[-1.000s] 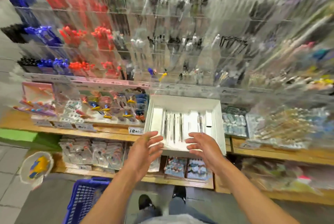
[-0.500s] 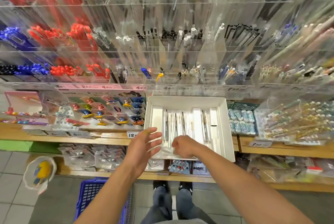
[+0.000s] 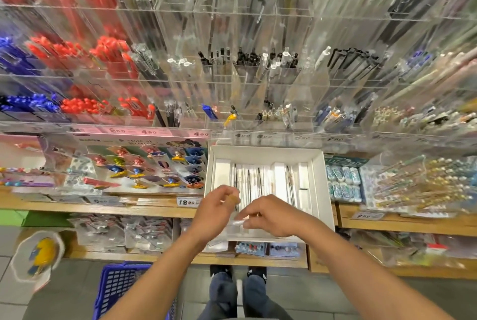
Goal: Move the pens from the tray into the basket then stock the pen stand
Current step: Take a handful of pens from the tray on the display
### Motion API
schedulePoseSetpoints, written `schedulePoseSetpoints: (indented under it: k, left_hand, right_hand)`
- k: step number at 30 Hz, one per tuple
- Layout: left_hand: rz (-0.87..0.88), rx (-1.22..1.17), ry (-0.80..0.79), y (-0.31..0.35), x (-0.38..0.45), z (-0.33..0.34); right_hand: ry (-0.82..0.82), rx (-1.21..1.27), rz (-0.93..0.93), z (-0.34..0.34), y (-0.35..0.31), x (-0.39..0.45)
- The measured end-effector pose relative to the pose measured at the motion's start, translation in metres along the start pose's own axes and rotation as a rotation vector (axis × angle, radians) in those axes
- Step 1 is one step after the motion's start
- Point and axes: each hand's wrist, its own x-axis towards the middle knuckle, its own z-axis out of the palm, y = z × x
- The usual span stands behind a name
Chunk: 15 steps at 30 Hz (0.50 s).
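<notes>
Both bare forearms reach forward, converging. Left hand palm down, fingers curled, tips pinched together. Right hand just beside it, knuckles up, fingers bent down and leftward, pinching something clear; blurred.

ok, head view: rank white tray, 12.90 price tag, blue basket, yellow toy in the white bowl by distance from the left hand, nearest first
1. white tray: the left hand overlaps its front left edge.
2. 12.90 price tag: just left, on the shelf edge.
3. blue basket: below left, on the floor.
4. yellow toy: far left, in its bowl.
</notes>
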Motion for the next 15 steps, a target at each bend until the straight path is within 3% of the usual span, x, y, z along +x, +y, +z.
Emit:
schedulePoseSetpoints:
  k: [4,7,10,11,13,15]
  left_hand:
    - [0.052,0.189,-0.182,0.004,0.0,0.007]
    - [0.06,0.261,-0.229,0.001,0.001,0.002]
    - [-0.026,0.117,-0.253,-0.004,-0.003,-0.005]
    - [-0.034,0.072,-0.25,-0.007,-0.004,-0.008]
    - [-0.034,-0.015,-0.239,-0.012,-0.006,-0.013]
    - [-0.045,-0.128,-0.203,-0.016,-0.007,-0.015]
  right_hand:
    - [0.205,0.193,0.005,-0.01,-0.011,-0.013]
    - [0.302,0.635,0.05,-0.022,-0.005,-0.019]
    - [0.452,1.072,0.134,-0.03,0.01,-0.011]
    - [0.491,1.071,0.202,-0.028,0.014,-0.004]
    - [0.494,0.788,0.371,-0.012,0.023,0.015]
    - [0.358,0.466,0.453,0.012,0.027,0.039]
